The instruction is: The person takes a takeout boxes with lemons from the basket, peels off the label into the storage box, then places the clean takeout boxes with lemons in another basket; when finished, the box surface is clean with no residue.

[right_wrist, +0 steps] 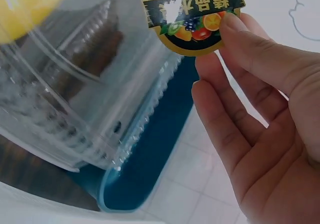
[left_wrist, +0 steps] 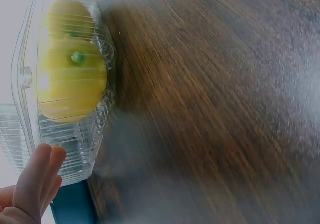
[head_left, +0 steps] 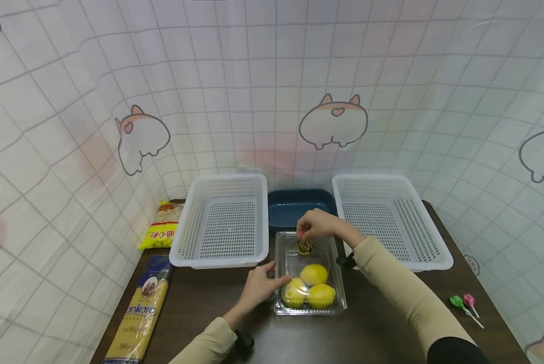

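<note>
A clear plastic clamshell box [head_left: 331,253] lies on the dark table with its lid down. Three yellow lemons [head_left: 314,274] show through it at the near end. My left hand [head_left: 259,285] rests against the box's left side, thumb on the lid; in the left wrist view its fingers [left_wrist: 37,179] look straight along the ribbed wall. Over the far end, my right hand [head_left: 317,224] pinches the edge of a round black-and-gold fruit sticker [right_wrist: 195,34] between thumb and fingertips. Whether the sticker still touches the lid is hard to tell.
White mesh baskets stand at the back left [head_left: 226,263] and back right [head_left: 428,264], with a dark blue tray [head_left: 301,194] between them. At the left lie a yellow bag [head_left: 163,227] and a spaghetti packet [head_left: 140,308]. Green [head_left: 456,302] and pink [head_left: 469,300] lollipops lie at the right.
</note>
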The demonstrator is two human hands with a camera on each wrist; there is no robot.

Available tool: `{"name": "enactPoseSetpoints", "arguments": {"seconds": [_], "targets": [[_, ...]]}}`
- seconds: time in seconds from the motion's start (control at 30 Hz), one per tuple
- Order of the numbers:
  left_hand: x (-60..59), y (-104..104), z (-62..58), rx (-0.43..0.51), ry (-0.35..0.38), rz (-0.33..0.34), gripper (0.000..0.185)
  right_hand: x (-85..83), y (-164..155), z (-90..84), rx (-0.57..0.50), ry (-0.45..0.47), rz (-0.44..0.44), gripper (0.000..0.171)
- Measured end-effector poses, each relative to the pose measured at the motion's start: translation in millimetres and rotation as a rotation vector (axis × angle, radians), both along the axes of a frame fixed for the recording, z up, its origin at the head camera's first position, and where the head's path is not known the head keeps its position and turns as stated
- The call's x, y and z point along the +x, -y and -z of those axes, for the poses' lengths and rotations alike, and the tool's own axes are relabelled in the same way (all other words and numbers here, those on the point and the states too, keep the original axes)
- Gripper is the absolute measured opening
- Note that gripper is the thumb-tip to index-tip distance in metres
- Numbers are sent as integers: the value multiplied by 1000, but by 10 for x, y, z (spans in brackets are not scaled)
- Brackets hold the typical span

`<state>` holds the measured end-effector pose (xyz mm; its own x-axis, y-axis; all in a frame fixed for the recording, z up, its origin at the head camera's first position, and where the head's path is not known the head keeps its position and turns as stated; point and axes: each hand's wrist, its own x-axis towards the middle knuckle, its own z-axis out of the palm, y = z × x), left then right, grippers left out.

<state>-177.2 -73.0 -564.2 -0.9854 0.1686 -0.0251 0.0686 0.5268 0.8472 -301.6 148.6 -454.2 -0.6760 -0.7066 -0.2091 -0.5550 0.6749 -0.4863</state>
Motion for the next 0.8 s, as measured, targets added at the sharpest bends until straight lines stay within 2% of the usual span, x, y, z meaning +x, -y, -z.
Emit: {"name": "enactPoseSetpoints", "arguments": {"seconds": [0.3,0.63,0.8], "targets": [[16,25,14,36,15,-35,74,-246,-37,46,-39,2,52,3],[48,3,34,14,-18,-37,74,-525,-204,107,-102,-65,217,6],[41,-12,35,9,-10,-39,73,-666,-301,93,-118,-84,289,9]]}}
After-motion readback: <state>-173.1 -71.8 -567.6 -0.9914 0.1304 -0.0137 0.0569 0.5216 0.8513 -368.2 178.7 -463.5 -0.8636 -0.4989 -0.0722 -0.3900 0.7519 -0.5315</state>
